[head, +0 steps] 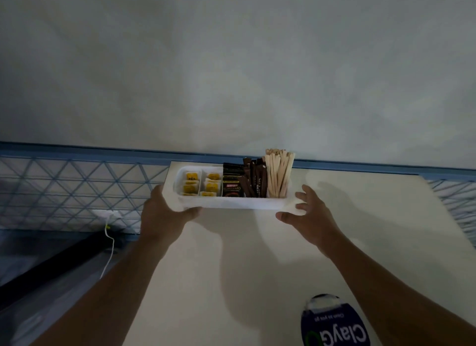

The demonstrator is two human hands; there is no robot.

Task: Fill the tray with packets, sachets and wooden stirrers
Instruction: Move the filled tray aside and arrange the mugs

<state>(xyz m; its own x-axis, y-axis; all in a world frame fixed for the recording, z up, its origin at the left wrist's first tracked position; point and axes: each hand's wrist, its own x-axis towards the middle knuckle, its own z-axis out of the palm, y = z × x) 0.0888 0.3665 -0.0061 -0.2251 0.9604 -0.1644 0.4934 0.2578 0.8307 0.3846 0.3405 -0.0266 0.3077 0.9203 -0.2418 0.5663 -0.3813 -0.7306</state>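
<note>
Head view: hands (pixel 167 211) (pixel 306 214) at tray (pixel 231 204) ends, near table's (pixel 231 255) far edge.

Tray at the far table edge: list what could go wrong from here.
1. The tray sits close to the table's far left corner; a push from the left hand could send it off.
2. The stirrers stand tall and loose at the right end; a nudge from the right hand may tip them out.
3. The sachets lean upright and could topple.
</note>
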